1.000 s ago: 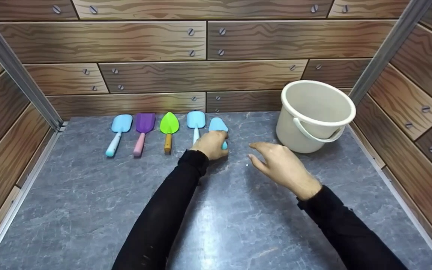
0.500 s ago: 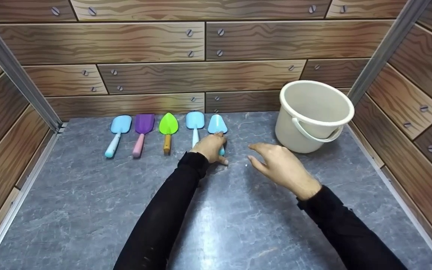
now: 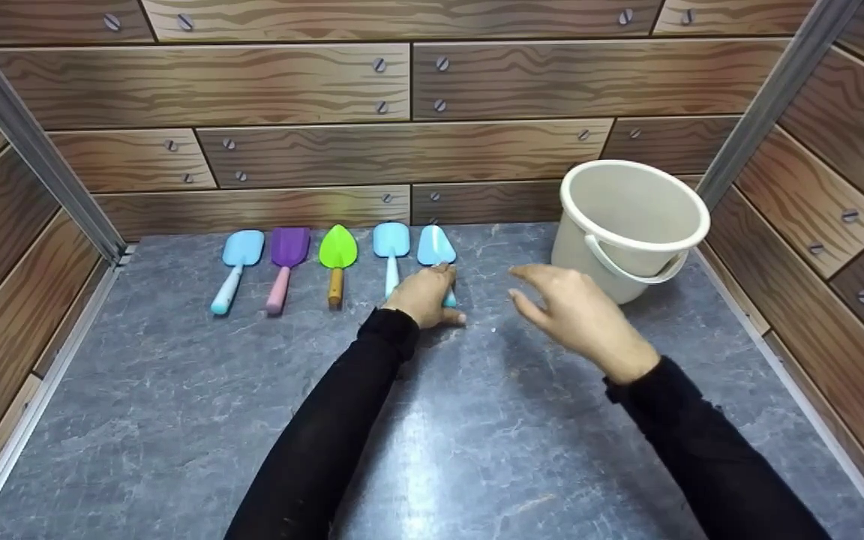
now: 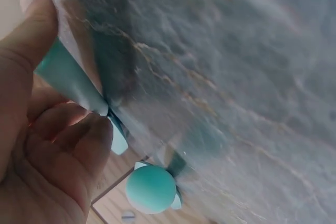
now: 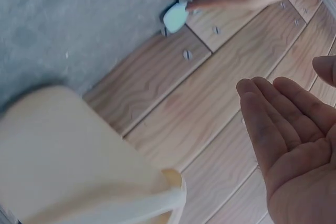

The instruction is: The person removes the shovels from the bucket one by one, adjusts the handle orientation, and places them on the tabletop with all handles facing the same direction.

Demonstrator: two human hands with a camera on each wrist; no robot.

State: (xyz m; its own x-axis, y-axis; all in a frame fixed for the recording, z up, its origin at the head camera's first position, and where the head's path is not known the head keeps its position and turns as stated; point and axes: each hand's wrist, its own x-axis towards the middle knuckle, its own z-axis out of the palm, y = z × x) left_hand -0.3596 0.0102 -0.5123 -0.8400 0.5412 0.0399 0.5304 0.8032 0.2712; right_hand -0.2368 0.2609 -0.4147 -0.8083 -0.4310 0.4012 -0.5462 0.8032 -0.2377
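At the right end of a row of small garden trowels lies a light blue trowel (image 3: 436, 244) with a teal handle. My left hand (image 3: 423, 297) is over its handle, thumb stretched out to the side and away from it. In the left wrist view the fingers (image 4: 79, 135) lie along the trowel handle (image 4: 73, 80), not wrapped round it. My right hand (image 3: 586, 319) hovers in front of the bucket, fingers relaxed and holding nothing. The cream bucket (image 3: 574, 251) stands upright at the back right, its handle hanging down in front.
Left of that trowel lie another blue trowel (image 3: 391, 240), a green trowel with a brown handle (image 3: 338, 247), a purple trowel with a pink handle (image 3: 289, 247) and one more blue trowel (image 3: 243, 247). Wood-patterned walls (image 3: 312, 154) enclose the grey surface (image 3: 177, 390).
My left thumb has swung away from the trowel handle, which now lies flat in the row. My right hand has shifted slightly right and farther back, toward the bucket.
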